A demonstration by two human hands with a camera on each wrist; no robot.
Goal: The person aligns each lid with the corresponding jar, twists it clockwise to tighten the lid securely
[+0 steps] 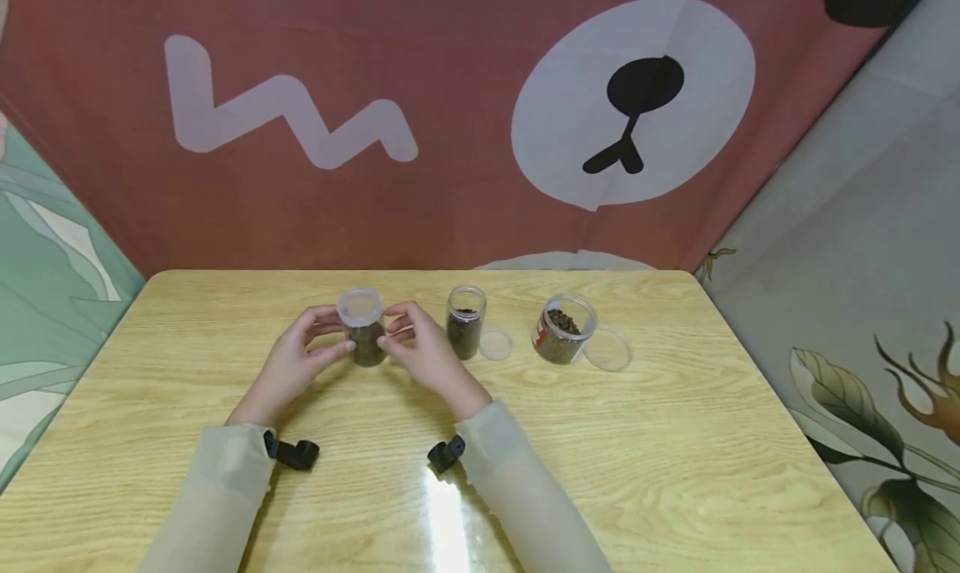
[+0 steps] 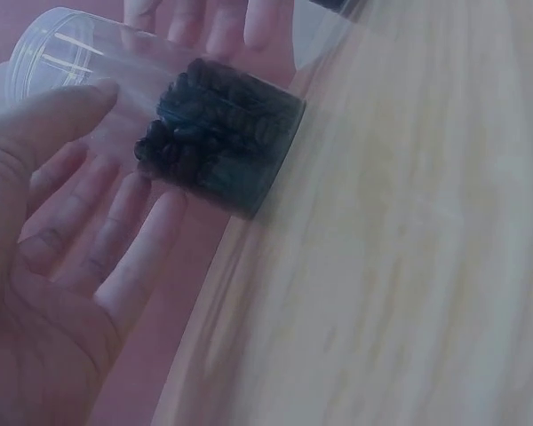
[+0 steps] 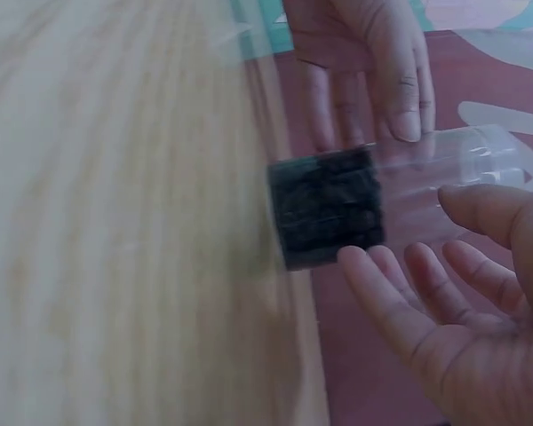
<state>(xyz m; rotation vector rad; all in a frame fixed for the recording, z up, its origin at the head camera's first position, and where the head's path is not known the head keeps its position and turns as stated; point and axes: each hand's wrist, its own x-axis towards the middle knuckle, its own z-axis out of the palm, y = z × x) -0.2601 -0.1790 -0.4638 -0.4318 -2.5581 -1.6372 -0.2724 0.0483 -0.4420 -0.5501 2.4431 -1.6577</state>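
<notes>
Left hand (image 1: 295,358) and right hand (image 1: 432,358) both loosely pinch a clear plastic cylindrical jar (image 1: 367,341) of dark-brown beans (image 2: 235,111); I'd squeeze gently, keep it upright.

In the three views, no word, number or brand can be read. The wide jar (image 1: 558,350) carries on its left side a small red label (image 1: 540,332), which is too small for reading. The pale zigzag (image 1: 284,93) on the red cloth (image 1: 450,202) forms no readable letters.
</notes>
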